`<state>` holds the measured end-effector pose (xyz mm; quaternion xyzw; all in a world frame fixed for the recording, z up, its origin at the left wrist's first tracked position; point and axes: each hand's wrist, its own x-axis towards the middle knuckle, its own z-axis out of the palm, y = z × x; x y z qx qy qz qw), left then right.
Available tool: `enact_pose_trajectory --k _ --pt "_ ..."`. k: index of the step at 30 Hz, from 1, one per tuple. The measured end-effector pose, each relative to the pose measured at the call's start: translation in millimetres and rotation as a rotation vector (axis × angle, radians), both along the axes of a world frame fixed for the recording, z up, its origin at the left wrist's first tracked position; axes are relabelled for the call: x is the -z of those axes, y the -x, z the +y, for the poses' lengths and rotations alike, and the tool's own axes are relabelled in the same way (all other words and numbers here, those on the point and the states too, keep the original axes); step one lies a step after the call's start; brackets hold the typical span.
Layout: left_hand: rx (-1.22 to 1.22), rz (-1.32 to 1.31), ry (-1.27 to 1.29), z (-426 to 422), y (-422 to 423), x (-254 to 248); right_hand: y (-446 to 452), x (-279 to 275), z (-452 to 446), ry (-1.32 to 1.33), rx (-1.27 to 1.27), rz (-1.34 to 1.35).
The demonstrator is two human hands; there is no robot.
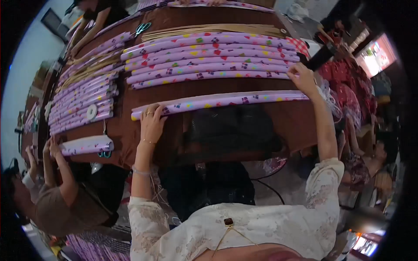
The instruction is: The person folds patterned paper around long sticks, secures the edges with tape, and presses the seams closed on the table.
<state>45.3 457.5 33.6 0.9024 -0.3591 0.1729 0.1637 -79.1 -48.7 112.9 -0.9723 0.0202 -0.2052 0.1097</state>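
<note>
A lilac patterned roll of wrapping paper (230, 100) lies across the brown-covered table in front of me. My left hand (152, 118) is on its left end, with the fingers curved over the paper. Above the right end of that roll, my right hand (302, 79) has its thumb and fingertips pinched together. Whatever is between them, if anything, is too small to make out. Those fingertips are close to the right ends of several finished-looking rolls (209, 61) stacked side by side just beyond.
Brown paper strips (217, 29) lie behind the rolls, near teal scissors (142, 28). At left are more rolls (80, 102) with a white tape ring (91, 112). A dark bulky item (230, 128) sits at the front edge. Co-workers handle rolls at left and far side.
</note>
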Motion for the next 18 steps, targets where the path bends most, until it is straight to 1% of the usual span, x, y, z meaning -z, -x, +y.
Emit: enact_pose_trajectory --k 4,5,7,8,9,11,12,13,15,16,17,18 --pt "-0.003 -0.037 0.004 7 -2 4 1 21 -45 -0.124 0.383 -0.025" --pt "-0.004 -0.040 0.002 9 -2 3 4 22 -60 -0.217 0.555 0.099" --pt "0.015 -0.005 0.005 11 -1 2 9 48 -110 -0.041 0.646 0.018" --pt "0.003 -0.035 -0.007 11 0 3 8 52 -133 -0.063 0.729 0.183" --pt "-0.012 -0.067 -0.021 11 2 1 8 54 -141 -0.064 0.731 0.183" --pt "0.000 -0.070 -0.005 11 11 -7 1 58 -153 0.039 0.771 0.369" --pt "-0.043 -0.090 -0.014 12 16 -9 -4 42 -134 0.013 0.806 0.467" --pt "-0.086 -0.109 -0.023 14 22 -10 -11 49 -144 0.008 0.801 0.458" --pt "-0.135 -0.141 -0.020 21 31 -9 -23 69 -169 0.031 0.786 0.579" --pt "-0.133 -0.161 0.012 26 36 -10 -27 67 -175 -0.054 0.730 0.661" --pt "-0.129 -0.179 0.045 30 43 -11 -29 69 -179 -0.065 0.729 0.656" --pt "-0.192 -0.122 0.097 31 56 -13 -28 67 -180 -0.083 0.739 0.614"
